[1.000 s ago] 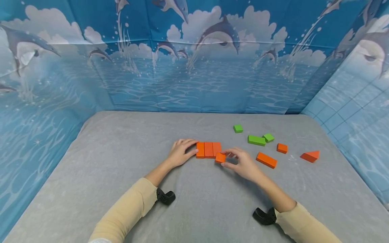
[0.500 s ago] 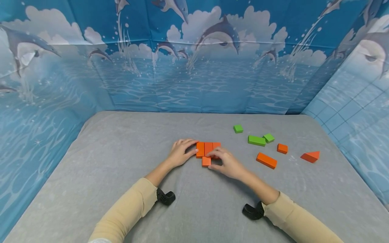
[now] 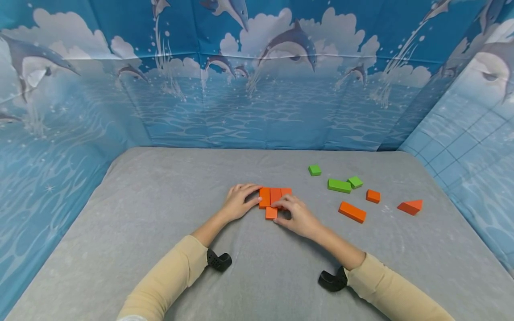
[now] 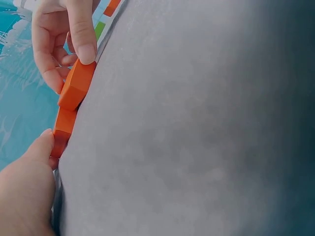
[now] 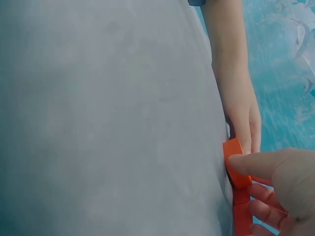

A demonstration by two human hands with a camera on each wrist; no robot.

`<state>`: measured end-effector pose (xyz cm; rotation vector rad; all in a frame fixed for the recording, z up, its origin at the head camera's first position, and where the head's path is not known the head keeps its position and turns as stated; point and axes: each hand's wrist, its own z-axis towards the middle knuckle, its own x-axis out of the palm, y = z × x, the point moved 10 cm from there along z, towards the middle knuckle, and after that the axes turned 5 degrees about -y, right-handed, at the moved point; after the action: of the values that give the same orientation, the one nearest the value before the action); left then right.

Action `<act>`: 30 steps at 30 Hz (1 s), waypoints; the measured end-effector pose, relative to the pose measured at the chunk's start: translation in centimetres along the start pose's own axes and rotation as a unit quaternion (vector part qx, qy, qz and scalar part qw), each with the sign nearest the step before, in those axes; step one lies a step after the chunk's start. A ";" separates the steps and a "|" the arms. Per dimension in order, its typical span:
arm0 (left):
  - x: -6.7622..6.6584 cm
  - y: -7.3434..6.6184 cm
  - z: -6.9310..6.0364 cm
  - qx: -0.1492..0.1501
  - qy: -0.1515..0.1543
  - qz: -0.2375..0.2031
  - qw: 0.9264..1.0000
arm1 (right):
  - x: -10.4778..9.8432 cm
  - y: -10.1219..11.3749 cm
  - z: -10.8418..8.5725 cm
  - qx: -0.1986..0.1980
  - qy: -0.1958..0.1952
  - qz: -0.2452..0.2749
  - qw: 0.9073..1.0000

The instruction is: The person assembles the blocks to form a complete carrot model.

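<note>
1. The small orange block (image 3: pixel 271 213) lies at the near side of a row of orange blocks; the clock positions below are read from it in the head view, twelve toward the dolphin curtain (image 3: pixel 241 116).
2. The right hand (image 3: pixel 296 217), at three o'clock, pinches the small orange block between thumb and fingers.
3. In the row, the left block (image 3: pixel 264 198) is at eleven o'clock, the middle block (image 3: pixel 275 196) between twelve and one, and the right block (image 3: pixel 286 191) between one and two, partly hidden by fingers. Whether the small orange block touches them I cannot tell.
4. The left hand (image 3: pixel 239 201), between nine and ten o'clock, rests its thumb and fingertips against the outer side of the left block, its fingers gently bent.
5. Toward three o'clock lie the long orange block (image 3: pixel 351 212), the short orange block (image 3: pixel 373 196) and, farthest, the orange wedge (image 3: pixel 410 207), all apart.
6. Between two and three are the long green block (image 3: pixel 339 186) and, just beside it, a short green block (image 3: pixel 355 182).
7. Between one and two is the lone green block (image 3: pixel 315 170).
8. All rest on the grey cloth (image 3: pixel 140 200).
</note>
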<state>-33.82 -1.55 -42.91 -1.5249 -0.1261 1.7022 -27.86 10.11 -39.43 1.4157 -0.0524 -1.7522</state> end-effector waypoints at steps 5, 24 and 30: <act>0.0 0.0 0.0 0.004 -0.005 0.002 1.000 | 0.0 0.1 0.0 -0.003 -0.010 -0.014 1.000; 0.1 0.1 0.0 0.006 -0.008 -0.004 1.000 | 0.0 0.2 -0.1 -0.013 -0.039 -0.023 0.999; 0.0 0.1 0.1 0.008 -0.010 -0.001 1.000 | 0.1 0.1 -0.1 -0.006 -0.040 -0.029 0.999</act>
<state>-33.94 -1.57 -43.00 -1.4959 -0.1249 1.7144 -27.73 9.99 -39.47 1.3511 -0.0444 -1.8523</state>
